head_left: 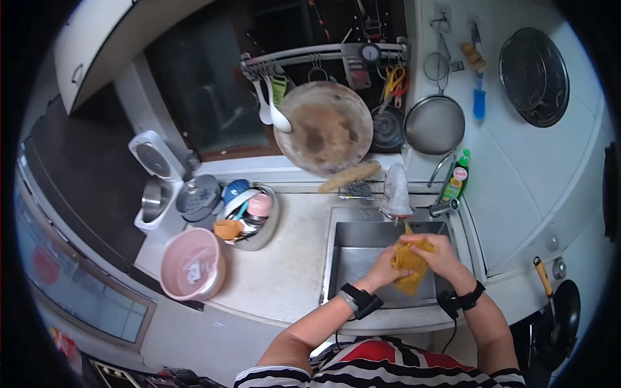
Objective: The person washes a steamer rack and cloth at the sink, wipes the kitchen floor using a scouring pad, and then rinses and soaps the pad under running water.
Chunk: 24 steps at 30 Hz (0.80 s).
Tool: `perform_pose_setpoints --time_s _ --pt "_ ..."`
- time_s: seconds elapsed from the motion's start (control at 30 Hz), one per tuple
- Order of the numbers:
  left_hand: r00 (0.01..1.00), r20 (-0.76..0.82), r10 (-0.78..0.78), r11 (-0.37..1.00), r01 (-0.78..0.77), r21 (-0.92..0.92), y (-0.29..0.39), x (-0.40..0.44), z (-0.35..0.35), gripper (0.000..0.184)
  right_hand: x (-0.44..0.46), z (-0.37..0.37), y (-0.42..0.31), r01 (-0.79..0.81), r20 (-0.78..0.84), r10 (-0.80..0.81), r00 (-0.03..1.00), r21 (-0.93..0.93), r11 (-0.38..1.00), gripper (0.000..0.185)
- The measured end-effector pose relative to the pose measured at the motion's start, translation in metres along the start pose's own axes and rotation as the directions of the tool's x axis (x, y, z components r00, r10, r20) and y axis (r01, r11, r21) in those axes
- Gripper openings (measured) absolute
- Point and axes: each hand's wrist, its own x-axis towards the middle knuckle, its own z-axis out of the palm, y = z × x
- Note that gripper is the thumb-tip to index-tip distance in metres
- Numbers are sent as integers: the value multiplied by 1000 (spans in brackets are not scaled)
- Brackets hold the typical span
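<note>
A crumpled yellow cloth is bunched between my two hands over the steel sink. My left hand grips its left side, fingers closed around it. On the upper right, my right hand is closed on the same cloth. One corner of the cloth hangs down between the hands, and another pokes up toward the tap. Part of the basin below is hidden by the hands and cloth. Just behind them stands the faucet.
A green dish soap bottle stands behind the sink's right corner. Left along the counter are a pink basin, a dish rack of bowls and an open rice cooker. A large round board leans at the window. A wok sits far right.
</note>
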Motion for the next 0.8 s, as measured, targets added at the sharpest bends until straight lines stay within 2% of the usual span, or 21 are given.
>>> perform_pose_setpoints --time_s 0.03,0.07,0.13,0.17,0.2,0.23,0.27,0.3,0.33,0.37,0.43,0.47,0.5,0.53,0.57,0.63,0.67,0.7,0.73,0.77,0.8 --pt "976 168 -136 982 155 -110 16 -4 -4 72 -5 -2 -2 100 -70 -107 992 -97 990 23" --pt "976 162 -145 982 162 -94 32 -9 -7 72 -11 -9 -4 109 -71 -115 991 -81 991 23" --pt "955 179 -234 963 253 -90 58 -17 -20 42 -16 -23 -11 72 -167 -94 982 -132 989 23" --pt "968 175 -182 983 181 24 61 -19 -27 44 -21 -27 -16 83 -207 -121 971 -183 980 24" --pt "967 170 -191 982 188 32 67 -25 -32 44 -28 -26 -25 87 -205 -122 971 -171 981 24" --pt "999 48 -17 960 3 280 74 -30 -38 45 -33 -23 -37 108 -222 -127 967 -96 989 25" --pt "983 -21 184 838 -145 526 82 -35 -44 47 -37 -21 -44 130 -239 -131 962 -22 991 26" --pt "983 -25 181 834 -139 533 91 -39 -50 47 -38 -19 -41 210 -220 -226 949 -93 973 23" --pt "996 -9 89 762 -62 644 101 -43 -55 48 -38 -16 -41 215 -218 -228 949 -83 973 23" --pt "1000 -5 -9 671 10 741 109 -48 -61 50 -38 -10 -42 328 -207 -340 917 -94 940 23" --pt "998 -60 -26 662 62 747 122 -53 -76 51 -37 -5 -41 458 -186 -481 857 -152 876 21" --pt "993 -113 -38 656 111 747 127 -54 -83 53 -40 -5 -43 463 -172 -482 859 -140 875 21" --pt "990 -135 -50 657 134 742 126 -51 -87 53 -42 -6 -47 323 -122 -340 932 -142 936 21" --pt "966 -247 74 718 120 685 122 -47 -90 54 -41 -3 -49 180 -63 -192 979 -157 971 22" --pt "911 -369 184 770 100 631 117 -45 -93 55 -37 7 -50 262 -126 -279 952 -132 956 22" --pt "734 -545 405 886 -170 431 97 -32 -80 64 -35 24 -69 272 -125 -253 959 172 947 35" --pt "667 -666 334 941 -204 269 90 -24 -66 65 -32 33 -71 279 -151 -241 959 331 901 41" --pt "731 -682 -31 928 -232 -291 113 -31 -46 58 -27 43 -84 271 -122 -243 962 341 900 41" --pt "839 -511 -185 725 -234 -648 106 -30 -38 46 -24 55 -103 86 -131 5 991 682 726 44" --pt "966 -215 -145 413 -138 -900 84 -30 -31 36 -22 67 -111 -62 -45 250 967 911 407 48" --pt "997 -52 -58 209 -38 -977 69 -30 -21 28 -16 71 -90 -83 -31 261 965 907 412 48"
